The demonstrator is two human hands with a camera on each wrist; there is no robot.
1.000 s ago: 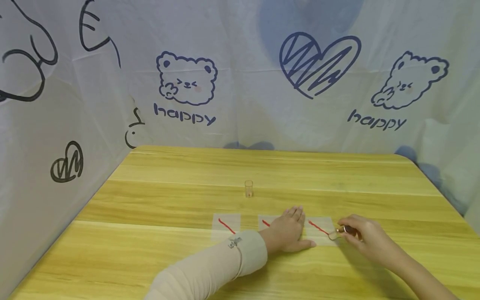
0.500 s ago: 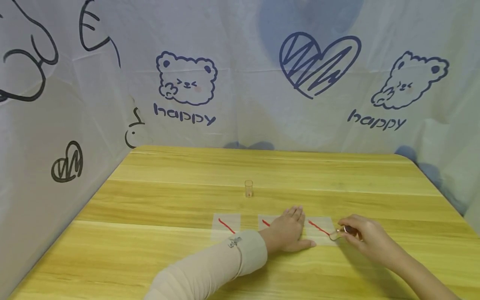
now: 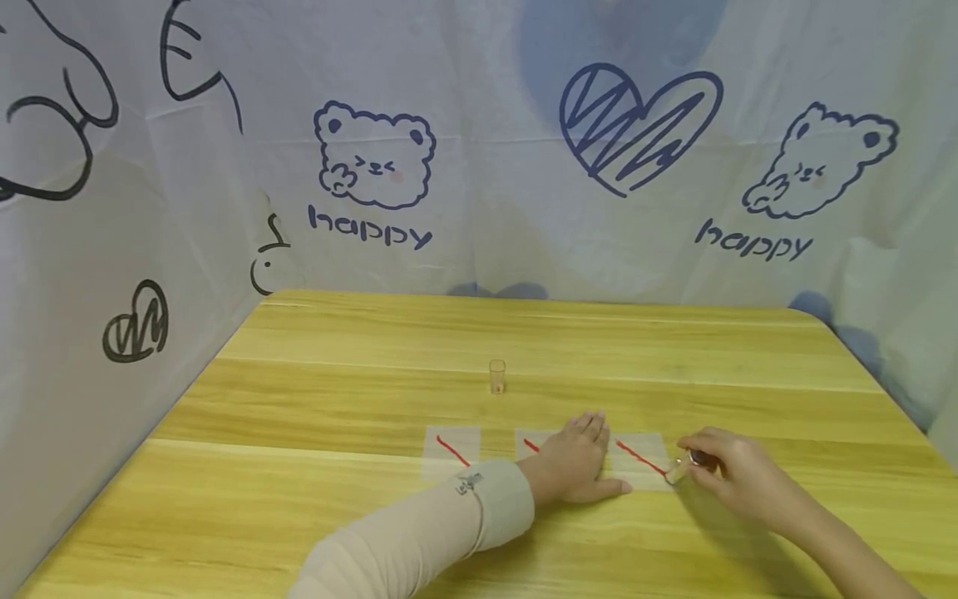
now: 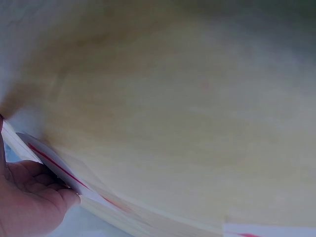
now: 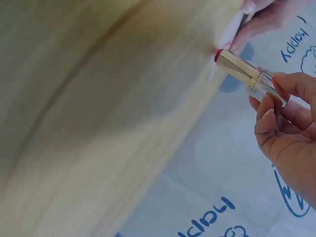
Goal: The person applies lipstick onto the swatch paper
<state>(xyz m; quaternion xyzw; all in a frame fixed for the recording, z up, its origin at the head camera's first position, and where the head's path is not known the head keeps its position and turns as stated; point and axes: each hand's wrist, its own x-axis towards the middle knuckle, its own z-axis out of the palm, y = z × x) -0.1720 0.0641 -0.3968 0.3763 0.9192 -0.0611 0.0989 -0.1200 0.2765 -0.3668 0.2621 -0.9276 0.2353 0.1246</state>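
Note:
My right hand (image 3: 744, 474) pinches a lipstick (image 5: 242, 66) by its shiny base. The lipstick's red tip is at the lower right end of a red line (image 3: 636, 454) on the right-hand white paper square (image 3: 647, 449). My left hand (image 3: 572, 462) rests flat over the middle paper square (image 3: 523, 453), hiding much of it, with its thumb and fingertips at the left edge of the right-hand square. A third paper square (image 3: 440, 466) lies to the left, also marked with a slanting red line; the sleeve covers its lower right corner.
A small clear cap (image 3: 497, 377) stands upright on the wooden table (image 3: 337, 399), behind the papers. White cloth (image 3: 509, 233) with drawn bears and hearts hangs behind the table and along its left side.
The lipstick and my right hand have shifted slightly right and down, and the red line on the right-hand paper is a little longer. My left hand stays in place.

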